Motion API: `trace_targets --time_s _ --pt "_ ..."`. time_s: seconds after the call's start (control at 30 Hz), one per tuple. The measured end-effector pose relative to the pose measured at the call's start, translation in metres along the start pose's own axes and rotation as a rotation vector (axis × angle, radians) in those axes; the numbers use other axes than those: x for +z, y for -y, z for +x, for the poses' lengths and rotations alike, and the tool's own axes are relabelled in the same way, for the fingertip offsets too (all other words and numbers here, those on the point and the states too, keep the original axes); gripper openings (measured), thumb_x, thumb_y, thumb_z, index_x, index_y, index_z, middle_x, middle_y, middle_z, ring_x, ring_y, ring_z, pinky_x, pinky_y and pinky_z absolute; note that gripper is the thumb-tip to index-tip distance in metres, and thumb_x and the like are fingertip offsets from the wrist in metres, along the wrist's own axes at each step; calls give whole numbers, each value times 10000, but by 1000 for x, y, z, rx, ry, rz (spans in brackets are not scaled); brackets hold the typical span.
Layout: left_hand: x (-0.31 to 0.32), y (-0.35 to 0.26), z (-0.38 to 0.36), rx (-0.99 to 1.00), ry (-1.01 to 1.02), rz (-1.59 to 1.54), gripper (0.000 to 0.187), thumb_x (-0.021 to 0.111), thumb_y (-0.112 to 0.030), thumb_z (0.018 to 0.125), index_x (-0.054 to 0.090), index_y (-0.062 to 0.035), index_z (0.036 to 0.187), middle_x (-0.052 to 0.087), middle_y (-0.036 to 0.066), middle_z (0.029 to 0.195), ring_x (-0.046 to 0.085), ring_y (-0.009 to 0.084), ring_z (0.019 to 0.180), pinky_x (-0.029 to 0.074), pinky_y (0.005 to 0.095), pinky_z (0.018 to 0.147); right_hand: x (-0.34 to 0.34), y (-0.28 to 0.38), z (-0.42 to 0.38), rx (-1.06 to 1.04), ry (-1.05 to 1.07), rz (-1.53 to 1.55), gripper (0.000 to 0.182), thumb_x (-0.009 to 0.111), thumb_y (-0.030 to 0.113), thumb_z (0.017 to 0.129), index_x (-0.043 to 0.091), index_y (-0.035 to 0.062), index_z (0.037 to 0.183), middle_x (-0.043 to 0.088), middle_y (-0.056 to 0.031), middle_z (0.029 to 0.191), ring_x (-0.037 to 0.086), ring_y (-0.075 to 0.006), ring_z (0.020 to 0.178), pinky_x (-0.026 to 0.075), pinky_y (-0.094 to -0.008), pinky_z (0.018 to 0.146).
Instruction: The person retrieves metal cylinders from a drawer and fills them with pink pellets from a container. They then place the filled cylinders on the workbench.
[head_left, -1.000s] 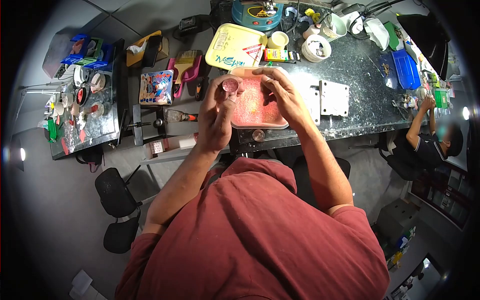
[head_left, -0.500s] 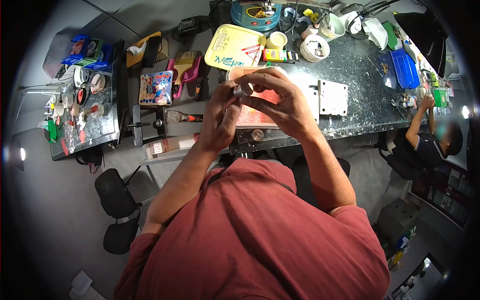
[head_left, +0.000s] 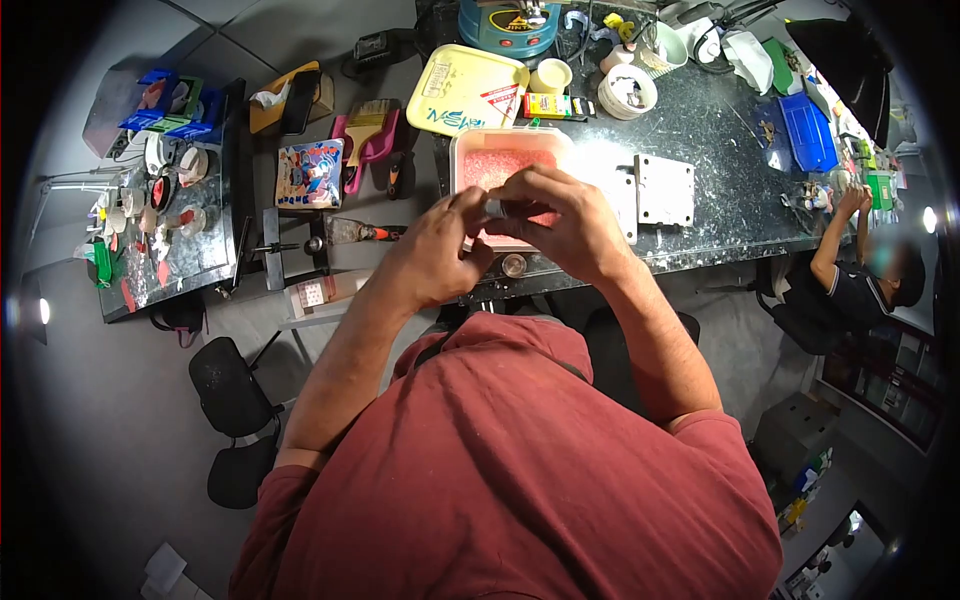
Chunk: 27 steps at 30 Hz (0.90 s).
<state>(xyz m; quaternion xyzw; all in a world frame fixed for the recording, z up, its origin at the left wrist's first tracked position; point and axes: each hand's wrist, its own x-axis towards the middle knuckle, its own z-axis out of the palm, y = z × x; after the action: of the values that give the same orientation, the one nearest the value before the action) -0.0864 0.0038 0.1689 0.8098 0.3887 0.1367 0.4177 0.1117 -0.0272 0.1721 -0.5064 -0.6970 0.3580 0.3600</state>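
Observation:
Above a whitish plastic tub (head_left: 456, 155) of pink granules (head_left: 508, 162), my two hands meet fingertip to fingertip. A small silvery cylindrical piece (head_left: 494, 208) sits between them, mostly covered by fingers. My left hand (head_left: 435, 250) is closed, its fingers pressed against the piece from the left. From the other side, the curled thumb and fingers of my right hand (head_left: 570, 220) grip it. The exact kind of piece cannot be made out. Just below the tub, at the bench edge, is a small round metal knob-like part (head_left: 514, 266).
Right of the tub lie metal plates with holes (head_left: 665, 190). Behind it are a yellow lid (head_left: 465, 90), a small cream cup (head_left: 551, 76), a white bucket (head_left: 627, 92) and a blue-green machine (head_left: 508, 30). A brush (head_left: 368, 120) lies left. Another person (head_left: 880, 270) works far right.
Both hands have moved down toward me with the silvery piece, which is now more hidden. More of the tub and its pink granules shows behind them.

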Motion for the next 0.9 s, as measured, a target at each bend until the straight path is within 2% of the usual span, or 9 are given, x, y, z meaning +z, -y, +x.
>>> trace_targets --time_s 0.1,0.33,0.4,0.53,0.6,0.63,0.7,0.8,0.9 --pt "5 -1 -5 -264 181 -583 377 670 6 847 552 -9 1205 673 50 1075 621 107 1029 481 267 891 -2 -2 -6 -24 95 26 213 720 121 816 671 49 1010 654 -85 966 682 -255 883 575 -341 749" --pt "11 14 -7 -326 348 -759 310 739 -59 825 613 -4 1103 676 15 985 605 68 889 485 262 801 -14 6 -4 -52 320 4 216 701 131 816 669 44 1012 650 -109 972 670 -302 872 546 -383 753" --pt "1 16 -6 -398 541 -515 357 783 -145 805 619 1 1087 682 21 930 604 60 858 470 264 755 -8 5 -5 -53 352 -12 224 702 150 816 661 43 1008 652 -115 967 670 -311 869 539 -396 749" --pt "-1 -6 -13 -396 318 -42 401 801 -156 734 611 -3 1051 629 84 753 595 171 734 470 311 712 23 3 -23 88 310 -85 272 714 218 827 599 23 977 663 -151 907 680 -322 861 527 -425 731" --pt "3 6 -19 -312 238 -105 399 765 -151 746 570 -12 1065 590 128 762 588 252 724 475 353 712 44 -2 -33 230 40 203 316 736 234 857 583 28 1041 671 -85 823 680 -202 774 537 -328 699" --pt "4 9 -21 -238 156 -147 397 746 -162 763 544 -14 1072 589 129 795 592 266 730 477 365 714 42 3 -31 313 131 331 328 678 262 916 543 31 1105 655 -70 888 660 -154 800 528 -297 726" --pt "10 16 -21 -161 73 -185 396 726 -172 779 519 -16 1078 588 130 828 595 280 736 480 378 716 51 -2 -26 407 31 623 365 669 288 920 526 21 1122 629 -77 912 637 -155 830 524 -289 747" --pt "24 26 -16 78 -262 -209 263 627 -102 824 510 -52 1055 578 96 941 549 257 956 424 387 870 49 -5 -25 572 -24 1005 376 585 304 961 485 6 1167 579 -90 1033 600 -165 953 506 -311 845" --pt "30 23 -12 154 -268 -27 202 601 -89 880 518 -62 1062 576 107 1014 511 296 1056 352 424 988 68 -34 -34 690 35 1409 307 474 267 943 535 36 1136 572 -65 1065 582 -163 1010 478 -353 918"
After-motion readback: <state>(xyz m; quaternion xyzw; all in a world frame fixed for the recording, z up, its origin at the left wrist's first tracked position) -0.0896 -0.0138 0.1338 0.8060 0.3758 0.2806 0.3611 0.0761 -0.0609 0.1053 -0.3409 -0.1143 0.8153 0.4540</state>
